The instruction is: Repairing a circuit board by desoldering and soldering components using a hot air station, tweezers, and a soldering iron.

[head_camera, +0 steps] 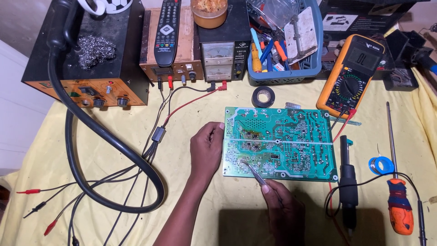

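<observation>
Two bare hands worked over a green rectangular printed circuit board [280,142] that lay solder side up on the yellow cloth-covered tabletop [200,95]. The left hand [205,148] reached in from below, forearm angled up and to the right, its thumb and fingertips resting against the board's left edge, grip lightly curled rather than clamped. The right hand [278,202] sat low at the board's near edge, fingers pressed together in a pinch on slim metal tweezers [256,174], whose tips touched the board's lower-left area. An orange-cased digital multimeter [350,73] lay just beyond the board's far right corner, and an orange-handled screwdriver [398,182] lay well to the right.
</observation>
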